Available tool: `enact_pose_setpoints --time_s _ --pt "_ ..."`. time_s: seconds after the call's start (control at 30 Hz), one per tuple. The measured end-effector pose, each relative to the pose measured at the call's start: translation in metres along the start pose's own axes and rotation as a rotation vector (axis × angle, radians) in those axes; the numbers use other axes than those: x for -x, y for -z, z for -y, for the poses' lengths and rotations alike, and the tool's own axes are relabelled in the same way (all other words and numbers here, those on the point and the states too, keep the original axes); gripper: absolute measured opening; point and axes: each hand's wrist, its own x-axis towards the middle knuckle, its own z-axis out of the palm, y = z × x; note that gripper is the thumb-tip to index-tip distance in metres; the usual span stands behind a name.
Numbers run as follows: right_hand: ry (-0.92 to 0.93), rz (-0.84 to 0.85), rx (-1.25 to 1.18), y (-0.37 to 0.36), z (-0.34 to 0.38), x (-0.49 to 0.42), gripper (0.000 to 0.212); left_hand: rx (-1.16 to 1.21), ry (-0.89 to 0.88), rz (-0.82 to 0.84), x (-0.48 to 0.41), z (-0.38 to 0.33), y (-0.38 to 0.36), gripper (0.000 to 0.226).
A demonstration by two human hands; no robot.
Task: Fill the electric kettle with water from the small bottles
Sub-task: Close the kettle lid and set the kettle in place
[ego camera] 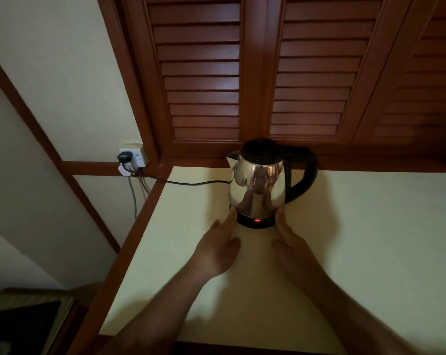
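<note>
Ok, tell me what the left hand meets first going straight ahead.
The left hand would probably meet the lower side of the shiny steel electric kettle, just above its black base.

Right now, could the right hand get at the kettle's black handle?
Probably yes. The right hand lies open by the kettle, the handle juts out on that side, and nothing stands between them.

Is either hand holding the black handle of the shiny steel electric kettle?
No, the left hand and right hand flank the base of the steel kettle, leaving its black handle free.
</note>
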Motion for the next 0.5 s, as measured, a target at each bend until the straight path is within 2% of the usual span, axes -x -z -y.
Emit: enact_pose_setpoints --time_s 0.5 --pt "-0.003 0.001 0.004 0.012 0.007 0.002 0.069 -0.058 -0.025 0.053 -0.005 -0.004 -0.001 0.081"
